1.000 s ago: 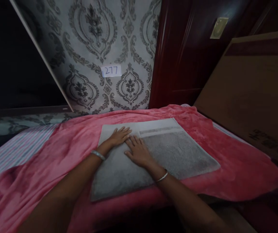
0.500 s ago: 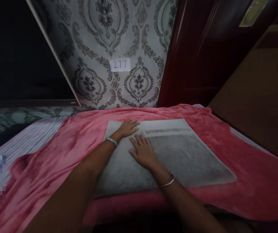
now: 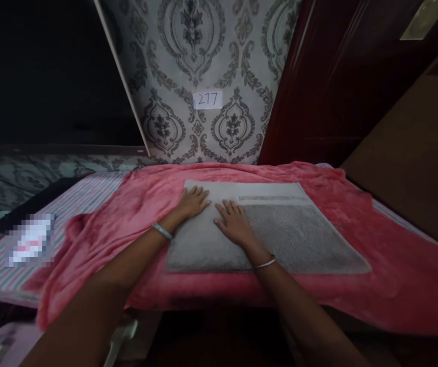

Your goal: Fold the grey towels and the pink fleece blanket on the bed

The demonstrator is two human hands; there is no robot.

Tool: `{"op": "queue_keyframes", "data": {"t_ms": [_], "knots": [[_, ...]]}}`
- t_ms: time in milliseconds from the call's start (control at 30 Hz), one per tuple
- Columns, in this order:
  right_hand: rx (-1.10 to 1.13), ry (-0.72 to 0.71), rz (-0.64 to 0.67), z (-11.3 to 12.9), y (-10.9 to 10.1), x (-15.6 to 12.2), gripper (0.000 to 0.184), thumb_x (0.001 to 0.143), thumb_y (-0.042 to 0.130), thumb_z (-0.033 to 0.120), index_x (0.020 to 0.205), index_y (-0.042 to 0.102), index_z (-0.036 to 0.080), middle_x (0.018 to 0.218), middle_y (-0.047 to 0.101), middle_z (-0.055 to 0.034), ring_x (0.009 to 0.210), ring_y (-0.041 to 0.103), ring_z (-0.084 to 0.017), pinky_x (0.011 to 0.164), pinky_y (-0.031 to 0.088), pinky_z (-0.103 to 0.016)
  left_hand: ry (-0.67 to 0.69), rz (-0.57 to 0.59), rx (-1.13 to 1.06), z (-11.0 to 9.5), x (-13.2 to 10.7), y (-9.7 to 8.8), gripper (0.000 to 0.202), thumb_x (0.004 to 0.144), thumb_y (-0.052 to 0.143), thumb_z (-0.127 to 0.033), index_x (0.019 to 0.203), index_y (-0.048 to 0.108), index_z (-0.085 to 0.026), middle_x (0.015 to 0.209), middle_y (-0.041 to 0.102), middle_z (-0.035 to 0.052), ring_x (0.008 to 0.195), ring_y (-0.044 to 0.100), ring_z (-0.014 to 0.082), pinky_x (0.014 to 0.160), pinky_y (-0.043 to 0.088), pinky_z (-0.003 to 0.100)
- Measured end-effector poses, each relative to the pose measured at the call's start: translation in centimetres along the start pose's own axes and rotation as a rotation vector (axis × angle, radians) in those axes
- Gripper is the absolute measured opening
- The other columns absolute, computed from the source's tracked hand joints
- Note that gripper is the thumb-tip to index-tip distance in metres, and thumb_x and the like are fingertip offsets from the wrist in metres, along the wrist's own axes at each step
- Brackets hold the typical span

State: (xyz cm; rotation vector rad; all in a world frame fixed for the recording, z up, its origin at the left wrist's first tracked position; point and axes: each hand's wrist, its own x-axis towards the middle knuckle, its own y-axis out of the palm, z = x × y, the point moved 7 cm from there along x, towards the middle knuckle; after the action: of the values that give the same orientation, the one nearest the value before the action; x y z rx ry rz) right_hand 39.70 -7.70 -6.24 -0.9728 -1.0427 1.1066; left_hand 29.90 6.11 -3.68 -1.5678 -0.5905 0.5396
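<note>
Your left hand [image 3: 194,201] lies palm down with the fingers stretched out and slightly spread, gripping nothing, flat on the far left part of the grey towel [image 3: 299,239]. Your right hand [image 3: 234,224] lies just beside it, also flat with the fingers straight and a little apart, pressed onto the towel nearer its middle. The two hands do not touch. You wear a thin bangle on each wrist, left [image 3: 162,231] and right [image 3: 265,263].

The towel lies folded as a flat rectangle, with a paler woven band along its far edge, on a pink blanket [image 3: 379,285] that covers the bed. A striped sheet [image 3: 88,191] shows to the left of the blanket.

On the patterned wallpaper [image 3: 203,46] behind the bed a small white label [image 3: 207,99] reads "277" in handwriting. A dark red door [image 3: 318,102] stands to its right, and a brown board [image 3: 417,168] leans at the far right.
</note>
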Motion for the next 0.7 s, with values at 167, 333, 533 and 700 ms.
{"op": "queue_keyframes", "data": {"t_ms": [167,333,533,700], "knots": [[-0.007,-0.002,0.015,0.0,0.1,0.1,0.063,0.103,0.04,0.054,0.16,0.034,0.027,0.169,0.025,-0.0105,0.156,0.019,-0.03,0.123,0.016,-0.053,-0.059,-0.014,-0.017,1.2,-1.5,1.2,0.063,0.102,0.025,-0.054,0.159,0.034,-0.028,0.169,0.025,0.0087,0.157,0.018,0.0311,0.123,0.013,0.064],[0.003,0.0,0.091,-0.1,-0.4,-0.4,0.067,0.103,0.041,0.055,0.162,0.029,0.027,0.17,0.019,-0.0102,0.157,0.014,-0.03,0.124,0.016,-0.052,-0.051,-0.068,-0.012,0.9,-1.6,0.6,0.061,0.102,0.028,-0.051,0.156,0.039,-0.025,0.166,0.031,0.0102,0.155,0.023,0.0303,0.124,0.017,0.06],[0.062,-0.013,0.188,-0.2,-1.1,-4.9,0.066,0.103,0.039,0.058,0.161,0.031,0.027,0.171,0.016,-0.0105,0.157,0.012,-0.029,0.123,0.019,-0.053,-0.07,-0.086,-0.015,1.5,-1.8,0.2,0.06,0.102,0.028,-0.049,0.154,0.044,-0.024,0.164,0.036,0.0112,0.154,0.027,0.0295,0.123,0.022,0.058],[0.055,-0.03,0.084,0.2,-1.2,-9.5,0.061,0.103,0.041,0.055,0.158,0.038,0.03,0.169,0.024,-0.0081,0.157,0.017,-0.027,0.123,0.021,-0.052,-0.048,-0.061,-0.024,1.9,-1.3,0.3,0.062,0.101,0.03,-0.054,0.154,0.043,-0.024,0.165,0.034,0.0113,0.154,0.026,0.0304,0.123,0.023,0.057]]}}
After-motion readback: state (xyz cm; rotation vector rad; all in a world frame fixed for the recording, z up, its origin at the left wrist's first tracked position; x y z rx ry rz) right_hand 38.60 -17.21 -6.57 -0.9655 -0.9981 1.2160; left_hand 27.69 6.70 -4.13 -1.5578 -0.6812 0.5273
